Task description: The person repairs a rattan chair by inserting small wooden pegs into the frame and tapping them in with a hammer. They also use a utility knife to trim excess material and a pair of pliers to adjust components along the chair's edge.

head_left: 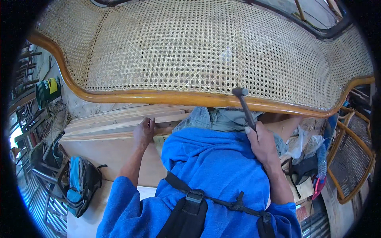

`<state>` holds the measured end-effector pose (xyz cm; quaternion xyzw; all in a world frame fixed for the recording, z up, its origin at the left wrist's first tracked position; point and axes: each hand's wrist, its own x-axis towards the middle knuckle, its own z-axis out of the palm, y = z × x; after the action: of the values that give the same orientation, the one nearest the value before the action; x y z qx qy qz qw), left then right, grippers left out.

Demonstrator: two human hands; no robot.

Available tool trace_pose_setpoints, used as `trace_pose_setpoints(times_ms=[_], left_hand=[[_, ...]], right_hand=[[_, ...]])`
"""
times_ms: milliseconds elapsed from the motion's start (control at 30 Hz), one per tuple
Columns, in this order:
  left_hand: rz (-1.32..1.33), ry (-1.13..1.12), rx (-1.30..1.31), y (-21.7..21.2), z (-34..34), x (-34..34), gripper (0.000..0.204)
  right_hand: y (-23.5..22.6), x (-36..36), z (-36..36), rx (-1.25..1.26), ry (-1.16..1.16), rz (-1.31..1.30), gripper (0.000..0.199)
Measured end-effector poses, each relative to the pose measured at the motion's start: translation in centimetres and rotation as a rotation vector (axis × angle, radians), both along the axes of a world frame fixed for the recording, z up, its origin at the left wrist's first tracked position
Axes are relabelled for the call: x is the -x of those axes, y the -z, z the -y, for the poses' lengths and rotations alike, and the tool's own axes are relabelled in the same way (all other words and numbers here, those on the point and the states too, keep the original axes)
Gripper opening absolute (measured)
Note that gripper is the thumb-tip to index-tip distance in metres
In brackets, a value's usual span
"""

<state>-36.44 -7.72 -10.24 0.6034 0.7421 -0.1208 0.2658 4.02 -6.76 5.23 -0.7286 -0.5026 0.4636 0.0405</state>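
A person's right hand (262,144) is gripping a hammer (245,107) against the cane seat's frame (158,96), while the left hand (143,133), fingers curled, is apparently bracing on planks (115,121).

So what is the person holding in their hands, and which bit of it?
The right hand grips a dark metal-headed hammer low on its handle. The left hand holds nothing; it rests on stacked pale wooden boards.

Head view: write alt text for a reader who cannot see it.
The right hand grips a hammer with its head at the wooden rim of a woven cane seat panel. The left hand rests on stacked wooden boards; a blue backpack lies lower left.
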Motion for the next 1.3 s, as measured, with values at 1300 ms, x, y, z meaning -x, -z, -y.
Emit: trace_pose_setpoints(times_ms=[1300], left_hand=[[1.174, -1.168, -0.285, -6.9, -9.0, -14.9, 0.039]], right_hand=[[0.3, -7.5, 5.8, -0.267, -0.251, -0.110, 0.028]])
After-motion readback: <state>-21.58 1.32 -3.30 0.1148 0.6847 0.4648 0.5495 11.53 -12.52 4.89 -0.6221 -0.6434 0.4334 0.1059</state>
